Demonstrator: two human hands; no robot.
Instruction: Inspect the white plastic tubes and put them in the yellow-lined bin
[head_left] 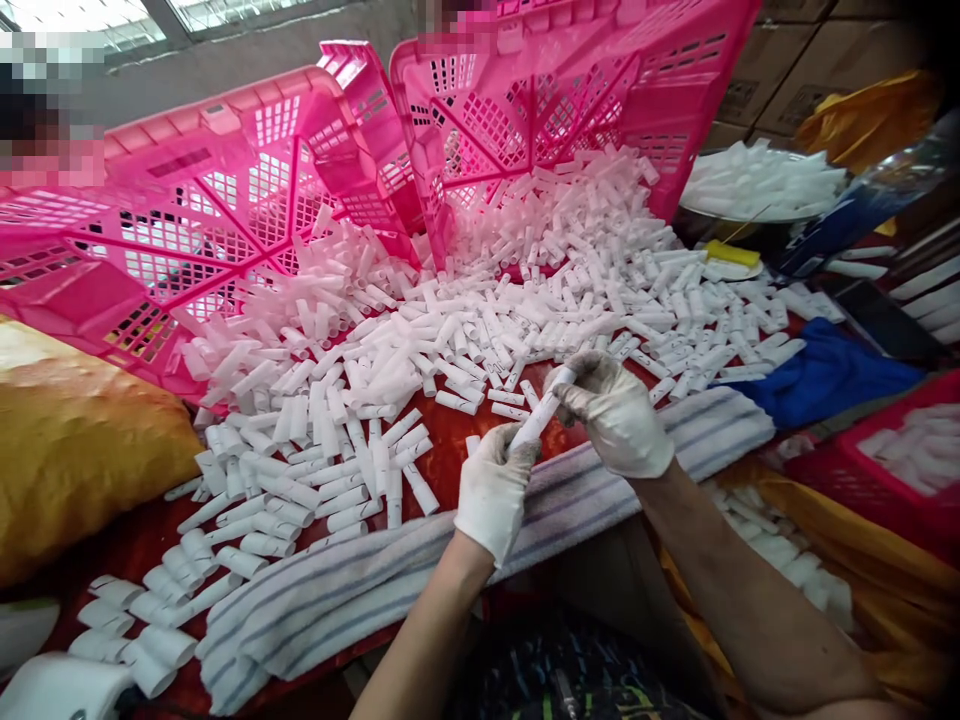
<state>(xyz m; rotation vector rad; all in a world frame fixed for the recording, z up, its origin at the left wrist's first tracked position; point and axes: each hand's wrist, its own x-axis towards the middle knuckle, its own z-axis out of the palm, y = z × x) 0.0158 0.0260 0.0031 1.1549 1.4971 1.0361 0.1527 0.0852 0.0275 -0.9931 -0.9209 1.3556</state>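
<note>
Both my hands wear white gloves with greyish, soiled fingertips. Between them they hold one white tube [537, 420], tilted with its upper end to the right. My left hand [495, 490] grips the lower end, its fingers closed. My right hand [615, 412] pinches the upper end between thumb and fingers. Just beyond them, a large pile of similar white tubes [480, 330], some with dark marks, spreads over the red table surface [446, 460]. A rolled striped towel [420, 565] lies along the near edge, beneath my hands.
Two pink crates [225, 200] lie tipped behind the pile. A yellow sack [82, 440] sits at left. At right are a heaped plate [761, 180], a yellow roll [732, 254], a blue cloth [825, 375] and a red basket [862, 480]. Cartons [802, 60] stand behind.
</note>
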